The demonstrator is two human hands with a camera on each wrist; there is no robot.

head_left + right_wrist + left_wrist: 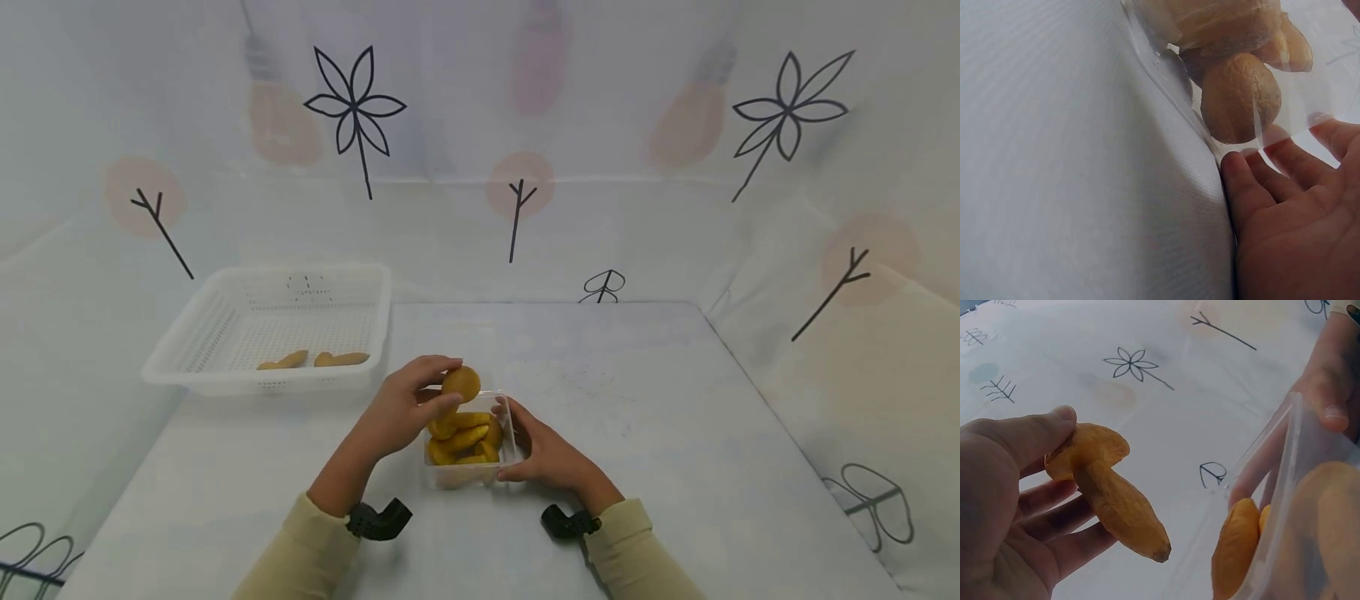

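Sleeves, two: left sleeve [300,554] and right sleeve [641,558], pale yellow, entering from the near edge. Wrist-worn pieces, two, black and curved: one at the left cuff [381,521], one at the right cuff [570,523].

Right hand [551,457]: spread across the right side of the clear container, thumb at its near right corner, fingers toward the far one, gripping the wall.

Clear container [462,477]: box-shaped, uncovered, standing on the bench between the two hands. Contents: yellow-brown mushrooms [459,437], heaped; exact count cannot be told.

Left hand [401,410]: thumb and fingertips nearly closed, pinching one mushroom by its cap; the remaining fingers spread loosely behind the stem.

Held mushroom [1125,509]: yellow-brown, rounded cap, thick stem tapering to a dark end. Raised off the bench at the left hand's fingertips, near the container's far left corner and apart from the right hand; in the left wrist view, its stem slants toward the container without touching it.

White basket [277,383]: perforated plastic, farther off and to the left. Contents: two mushrooms [342,359], lying side by side, apart, along the near wall.

Bench [637,392]: white-topped.

Backdrop cloth [450,233]: pale, printed with black-line flowers, twigs and light bulbs.
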